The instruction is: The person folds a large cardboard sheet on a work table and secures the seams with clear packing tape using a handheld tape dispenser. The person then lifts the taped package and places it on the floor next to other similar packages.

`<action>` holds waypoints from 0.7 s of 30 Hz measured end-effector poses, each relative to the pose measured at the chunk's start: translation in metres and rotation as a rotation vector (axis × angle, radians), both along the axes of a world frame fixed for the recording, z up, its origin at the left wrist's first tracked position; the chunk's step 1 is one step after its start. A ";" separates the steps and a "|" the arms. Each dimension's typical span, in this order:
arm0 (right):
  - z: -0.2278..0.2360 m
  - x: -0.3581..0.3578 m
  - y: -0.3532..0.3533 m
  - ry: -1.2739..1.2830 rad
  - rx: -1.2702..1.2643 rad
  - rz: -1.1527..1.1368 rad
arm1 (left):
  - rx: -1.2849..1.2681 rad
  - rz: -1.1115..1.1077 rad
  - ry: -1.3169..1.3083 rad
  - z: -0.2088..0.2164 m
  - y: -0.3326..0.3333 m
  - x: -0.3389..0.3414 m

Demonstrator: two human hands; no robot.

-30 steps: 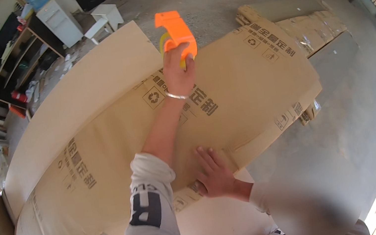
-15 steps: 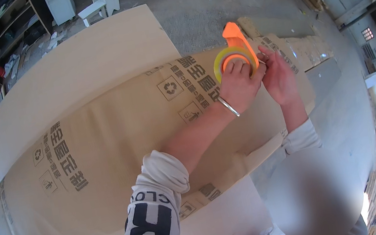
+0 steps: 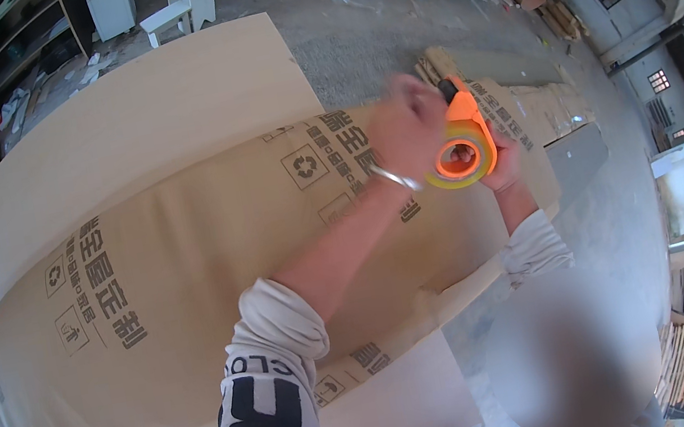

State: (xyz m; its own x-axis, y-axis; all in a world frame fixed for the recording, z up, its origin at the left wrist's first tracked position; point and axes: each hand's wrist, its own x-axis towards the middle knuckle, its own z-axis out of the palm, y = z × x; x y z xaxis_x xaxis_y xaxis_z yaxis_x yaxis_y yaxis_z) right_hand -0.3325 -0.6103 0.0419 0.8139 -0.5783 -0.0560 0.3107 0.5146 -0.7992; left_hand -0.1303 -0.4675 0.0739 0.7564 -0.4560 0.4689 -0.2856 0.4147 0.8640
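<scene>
Cardboard (image 3: pixel 199 284) beneath, left hand (image 3: pixel 408 130) outstretched, blurred, right hand (image 3: pixel 510 164) holding tape dispenser (image 3: pixel 468 109)

The left hand (image 3: pixel 410 124) is blurred — its bare forearm (image 3: pixel 344 236) slants toward two o'clock. The right hand (image 3: pixel 507 162), fingers (image 3: pixel 461 153) curled, sits at its four o'clock.

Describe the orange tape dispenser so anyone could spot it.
Find the long brown printed cardboard wrapping. Over its right end, the bare right hand holds an orange tape dispenser with a round yellowish roll. Its vivid orange stands out against brown.
</scene>
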 end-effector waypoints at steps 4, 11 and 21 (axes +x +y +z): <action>0.022 0.003 -0.001 0.033 -0.079 0.115 | 0.442 -0.991 0.956 -0.004 -0.002 0.061; 0.045 0.012 0.018 0.335 -0.192 -0.084 | 0.314 -1.038 0.833 -0.024 -0.009 0.068; 0.062 0.049 0.056 0.522 -0.258 -0.187 | 0.708 -0.381 -0.092 -0.072 -0.060 0.112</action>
State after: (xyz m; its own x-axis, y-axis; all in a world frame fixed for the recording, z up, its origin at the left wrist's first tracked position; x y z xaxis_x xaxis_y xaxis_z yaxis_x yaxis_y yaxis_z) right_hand -0.2837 -0.5540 0.1040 0.6003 -0.7565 -0.2594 -0.0891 0.2591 -0.9617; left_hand -0.0185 -0.5274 0.0017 0.4617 -0.8867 0.0252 -0.3175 -0.1387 0.9380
